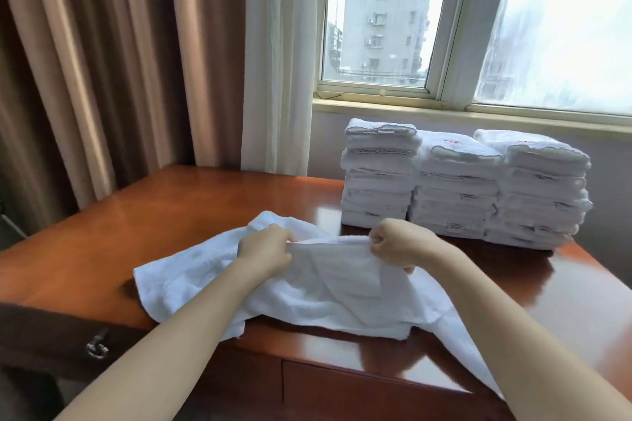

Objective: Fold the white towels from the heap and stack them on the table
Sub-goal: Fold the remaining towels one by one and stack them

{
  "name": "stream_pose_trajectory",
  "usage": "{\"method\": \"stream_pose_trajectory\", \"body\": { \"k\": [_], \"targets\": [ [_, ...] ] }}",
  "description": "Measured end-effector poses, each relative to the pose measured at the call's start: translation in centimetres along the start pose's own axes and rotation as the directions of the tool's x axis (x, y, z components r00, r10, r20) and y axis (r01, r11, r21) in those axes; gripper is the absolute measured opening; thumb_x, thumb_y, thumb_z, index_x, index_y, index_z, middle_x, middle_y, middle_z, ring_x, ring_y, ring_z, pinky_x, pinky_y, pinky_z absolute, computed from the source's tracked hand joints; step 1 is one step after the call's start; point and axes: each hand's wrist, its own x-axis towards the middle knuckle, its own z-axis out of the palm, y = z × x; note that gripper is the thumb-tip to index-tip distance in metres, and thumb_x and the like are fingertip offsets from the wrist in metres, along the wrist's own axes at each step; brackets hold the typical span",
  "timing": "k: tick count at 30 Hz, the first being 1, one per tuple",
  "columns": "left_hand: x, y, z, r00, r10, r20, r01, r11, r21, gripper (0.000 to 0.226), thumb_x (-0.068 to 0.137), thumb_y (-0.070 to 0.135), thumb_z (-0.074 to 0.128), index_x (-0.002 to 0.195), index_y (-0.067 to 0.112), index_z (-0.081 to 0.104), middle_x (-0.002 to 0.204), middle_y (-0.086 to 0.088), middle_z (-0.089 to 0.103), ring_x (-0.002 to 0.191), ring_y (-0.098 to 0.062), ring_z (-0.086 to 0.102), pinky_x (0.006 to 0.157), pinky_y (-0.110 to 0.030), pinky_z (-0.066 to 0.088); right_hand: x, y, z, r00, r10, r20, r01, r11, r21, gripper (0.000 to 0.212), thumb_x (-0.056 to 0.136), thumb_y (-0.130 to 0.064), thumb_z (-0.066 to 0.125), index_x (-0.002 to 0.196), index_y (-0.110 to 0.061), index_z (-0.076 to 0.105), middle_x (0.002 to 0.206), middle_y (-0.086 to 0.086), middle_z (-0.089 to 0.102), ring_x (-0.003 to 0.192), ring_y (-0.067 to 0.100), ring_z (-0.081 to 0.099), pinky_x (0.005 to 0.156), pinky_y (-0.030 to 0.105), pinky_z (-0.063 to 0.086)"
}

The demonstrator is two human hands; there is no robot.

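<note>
A white towel [191, 280] lies rumpled across the near part of the wooden table [164, 212], with one end hanging over the front edge at the right. My left hand [265, 251] and my right hand [398, 243] each pinch the towel's upper edge and hold it a little above the table, with a short taut span between them. Three stacks of folded white towels [461, 188] stand side by side at the back right of the table, just beyond my right hand.
Brown and white curtains [171, 55] hang behind the table on the left. A window [478, 17] with its sill runs behind the stacks. A dark drawer with a metal pull [97, 347] sits at the table's front left.
</note>
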Motion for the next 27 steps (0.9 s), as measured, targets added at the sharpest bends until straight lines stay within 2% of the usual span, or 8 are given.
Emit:
{"method": "stream_pose_trajectory", "body": {
  "k": [4,10,13,17,19,21,24,27],
  "targets": [
    [1.1,0.1,-0.1,0.995,-0.029,-0.092,0.026,0.999,-0.035,0.039,0.090,0.015,0.048,0.117,0.038,0.066,0.127,0.006,0.057,0.115,-0.024,0.060,0.078,-0.029,0.048,-0.7,2.3,-2.3,0.979,0.045,-0.200,-0.045,0.999,0.005,0.026,0.090,-0.015,0.046,0.064,-0.017,0.048,0.066,-0.006,0.053,0.073,0.025,0.060,0.060,0.025,0.040],
    [1.6,1.4,0.4,0.950,-0.116,-0.290,0.093,0.991,-0.092,0.022,0.093,0.020,0.052,0.102,0.029,0.070,0.103,-0.002,0.046,0.086,-0.031,0.061,0.065,-0.032,0.042,-2.7,5.0,-2.4,0.830,0.162,-0.534,-0.246,0.965,-0.089,0.020,0.088,-0.014,0.048,0.068,-0.016,0.047,0.074,-0.002,0.052,0.073,0.028,0.050,0.056,0.026,0.031],
    [2.0,1.5,0.1,0.917,-0.167,-0.363,0.132,0.984,-0.122,0.021,0.095,0.025,0.052,0.094,0.028,0.073,0.100,-0.002,0.057,0.086,-0.031,0.063,0.063,-0.028,0.039,-3.2,7.0,-2.8,0.847,0.300,-0.438,-0.184,0.940,0.288,0.019,0.087,-0.013,0.049,0.074,-0.004,0.059,0.066,0.003,0.056,0.066,0.029,0.055,0.055,0.030,0.044],
    [2.6,2.4,-0.5,0.926,-0.273,-0.261,0.136,0.886,-0.444,0.029,0.100,0.031,0.045,0.079,0.018,0.060,0.078,0.000,0.071,0.076,-0.026,0.069,0.062,-0.030,0.044,-4.2,7.4,-2.6,0.914,0.357,-0.194,0.097,0.271,0.958,0.023,0.098,-0.008,0.045,0.099,0.000,0.066,0.071,0.014,0.067,0.057,0.024,0.070,0.048,0.027,0.054],
    [2.7,4.0,-1.3,0.929,-0.346,-0.132,0.078,0.530,-0.844,0.026,0.105,0.030,0.041,0.087,0.014,0.053,0.078,-0.005,0.071,0.063,-0.024,0.069,0.060,-0.031,0.050,-4.4,6.7,-2.8,0.901,0.396,-0.176,0.209,-0.041,0.977,0.021,0.103,-0.008,0.040,0.099,-0.008,0.060,0.080,0.016,0.073,0.065,0.025,0.074,0.049,0.027,0.056],
    [2.8,5.4,-2.5,0.902,-0.414,-0.118,0.004,0.282,-0.960,0.019,0.105,0.028,0.043,0.098,0.012,0.049,0.086,-0.006,0.065,0.073,-0.027,0.066,0.063,-0.037,0.054,-4.2,6.0,-3.4,0.863,0.476,-0.170,0.330,-0.274,0.903,0.016,0.105,-0.007,0.039,0.099,-0.010,0.053,0.083,0.015,0.072,0.068,0.025,0.074,0.051,0.030,0.058],
    [2.0,6.5,-4.8,0.829,-0.462,-0.315,-0.131,0.388,-0.912,0.015,0.103,0.026,0.047,0.105,0.011,0.047,0.096,-0.008,0.058,0.089,-0.025,0.057,0.082,-0.040,0.050,-4.0,5.1,-3.8,0.755,0.606,-0.251,0.473,-0.239,0.848,0.013,0.104,-0.010,0.044,0.097,-0.016,0.053,0.100,0.010,0.065,0.087,0.023,0.072,0.066,0.034,0.062],
    [0.2,7.3,-6.8,0.749,-0.407,-0.522,-0.324,0.463,-0.825,0.014,0.105,0.025,0.045,0.106,0.011,0.042,0.101,-0.003,0.054,0.090,-0.017,0.052,0.074,-0.022,0.037,-4.5,4.2,-4.2,0.637,0.662,-0.396,0.557,-0.040,0.829,0.015,0.103,-0.014,0.048,0.095,-0.025,0.053,0.101,0.000,0.063,0.106,0.021,0.067,0.084,0.034,0.059]
  ]
}}
